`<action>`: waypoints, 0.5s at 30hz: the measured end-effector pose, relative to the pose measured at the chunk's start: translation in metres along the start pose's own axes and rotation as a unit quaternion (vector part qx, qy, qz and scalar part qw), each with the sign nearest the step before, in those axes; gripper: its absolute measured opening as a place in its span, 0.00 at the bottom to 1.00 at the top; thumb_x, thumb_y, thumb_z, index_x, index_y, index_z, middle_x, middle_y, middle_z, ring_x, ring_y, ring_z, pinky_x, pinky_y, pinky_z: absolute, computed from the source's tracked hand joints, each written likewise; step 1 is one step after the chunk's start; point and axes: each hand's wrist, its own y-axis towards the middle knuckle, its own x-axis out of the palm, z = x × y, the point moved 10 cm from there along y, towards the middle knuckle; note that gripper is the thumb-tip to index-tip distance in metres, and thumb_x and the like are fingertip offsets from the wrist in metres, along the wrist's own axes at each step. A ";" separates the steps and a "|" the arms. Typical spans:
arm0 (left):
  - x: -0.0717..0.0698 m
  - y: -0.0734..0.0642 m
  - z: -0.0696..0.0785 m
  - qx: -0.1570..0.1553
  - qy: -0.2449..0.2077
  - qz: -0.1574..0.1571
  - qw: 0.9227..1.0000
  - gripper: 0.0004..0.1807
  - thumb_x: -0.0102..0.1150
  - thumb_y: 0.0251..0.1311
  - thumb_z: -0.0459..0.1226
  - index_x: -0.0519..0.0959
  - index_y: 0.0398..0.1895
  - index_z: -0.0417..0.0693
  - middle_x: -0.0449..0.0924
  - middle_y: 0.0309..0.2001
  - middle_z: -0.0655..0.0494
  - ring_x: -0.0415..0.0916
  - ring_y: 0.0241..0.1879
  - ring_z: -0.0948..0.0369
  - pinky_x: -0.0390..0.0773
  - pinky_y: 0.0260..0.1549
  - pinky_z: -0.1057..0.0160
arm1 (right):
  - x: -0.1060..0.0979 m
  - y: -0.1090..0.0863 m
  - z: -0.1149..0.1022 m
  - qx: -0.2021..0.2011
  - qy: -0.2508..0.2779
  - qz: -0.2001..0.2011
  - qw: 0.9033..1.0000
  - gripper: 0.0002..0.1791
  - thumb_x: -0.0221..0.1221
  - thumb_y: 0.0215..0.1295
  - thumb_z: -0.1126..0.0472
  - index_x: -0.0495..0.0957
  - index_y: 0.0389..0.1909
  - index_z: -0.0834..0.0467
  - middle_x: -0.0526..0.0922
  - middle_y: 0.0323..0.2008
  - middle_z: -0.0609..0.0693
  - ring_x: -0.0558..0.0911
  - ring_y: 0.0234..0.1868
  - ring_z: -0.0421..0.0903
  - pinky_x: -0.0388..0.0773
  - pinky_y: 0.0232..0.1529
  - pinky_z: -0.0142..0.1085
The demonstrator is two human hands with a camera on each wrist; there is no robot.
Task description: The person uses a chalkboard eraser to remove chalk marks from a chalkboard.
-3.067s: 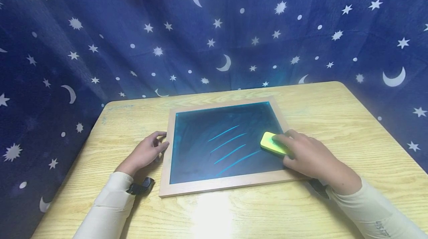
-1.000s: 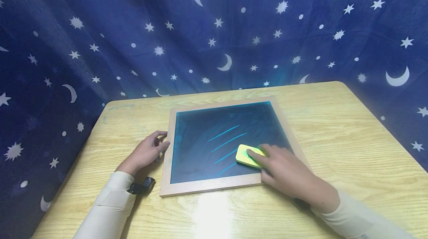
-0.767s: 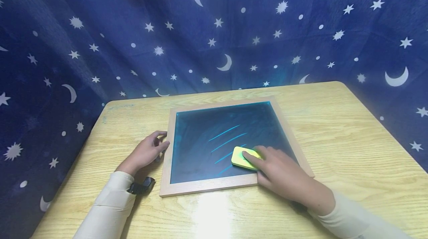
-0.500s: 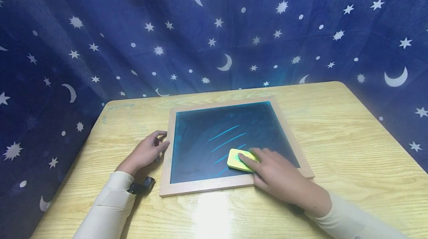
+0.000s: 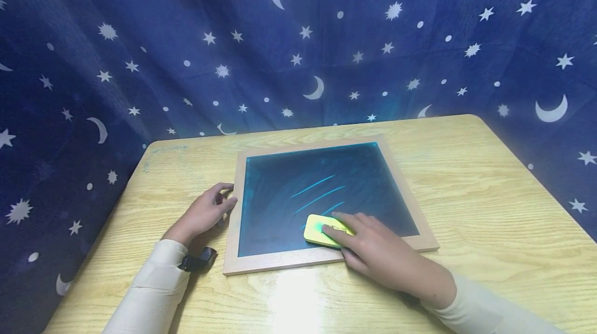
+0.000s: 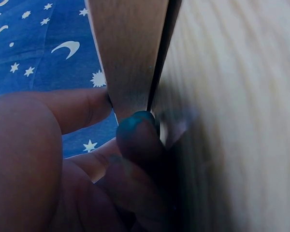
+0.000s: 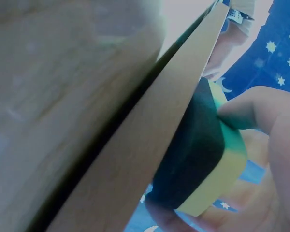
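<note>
In the head view a small blackboard [image 5: 275,189] in a wooden frame lies flat on the table. Blue chalk lines [image 5: 320,199] slant across its middle. My right hand [image 5: 382,251] grips a yellow board eraser [image 5: 314,235], index finger on top and thumb along the near side. Its dark felt [image 7: 195,150], seen in the right wrist view, faces the board close to the lower frame. My left hand [image 5: 202,214] holds the frame's left edge. In the left wrist view, a fingertip [image 6: 135,123] stained blue is at the frame's side, while another finger touches its face.
The wooden table [image 5: 466,178] has faint blue smudges [image 5: 168,148] at its far left corner. A dark blue curtain [image 5: 242,64] with moons and stars hangs behind and at the sides. A black strap [image 5: 198,260] is on the left wrist.
My right hand has slid the eraser left and nearer along the board's lower part. The lowest chalk line no longer shows, and the third is broken by the eraser. My left hand stays put.
</note>
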 end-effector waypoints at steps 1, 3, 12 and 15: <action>0.000 0.000 0.000 -0.001 -0.002 0.000 1.000 0.31 0.51 0.74 0.46 0.61 0.73 0.40 0.76 0.37 0.48 0.73 0.24 0.59 0.75 0.25 0.59 | 0.001 0.000 -0.001 -0.004 0.002 -0.002 1.000 0.26 0.60 0.65 0.59 0.76 0.65 0.45 0.77 0.62 0.53 0.79 0.53 0.49 0.78 0.52 0.46; 0.000 0.000 0.000 -0.003 -0.002 0.000 1.000 0.31 0.51 0.74 0.46 0.61 0.73 0.40 0.76 0.36 0.48 0.73 0.24 0.58 0.75 0.25 0.59 | 0.002 0.000 -0.003 -0.012 0.006 -0.006 1.000 0.27 0.61 0.66 0.59 0.75 0.66 0.45 0.75 0.63 0.52 0.79 0.54 0.48 0.78 0.52 0.46; 0.000 0.002 -0.003 0.002 -0.009 0.004 1.000 0.31 0.52 0.74 0.46 0.62 0.73 0.40 0.76 0.36 0.48 0.73 0.22 0.59 0.76 0.24 0.59 | 0.003 -0.001 -0.005 -0.018 0.018 -0.006 1.000 0.28 0.61 0.66 0.58 0.74 0.67 0.41 0.74 0.65 0.52 0.79 0.55 0.47 0.78 0.52 0.46; 0.001 0.003 -0.004 0.002 -0.009 0.004 1.000 0.31 0.52 0.74 0.46 0.61 0.73 0.40 0.76 0.37 0.48 0.73 0.23 0.59 0.76 0.24 0.59 | 0.002 -0.002 -0.002 -0.014 0.007 0.000 1.000 0.27 0.61 0.65 0.59 0.76 0.65 0.42 0.76 0.63 0.53 0.80 0.54 0.48 0.78 0.52 0.46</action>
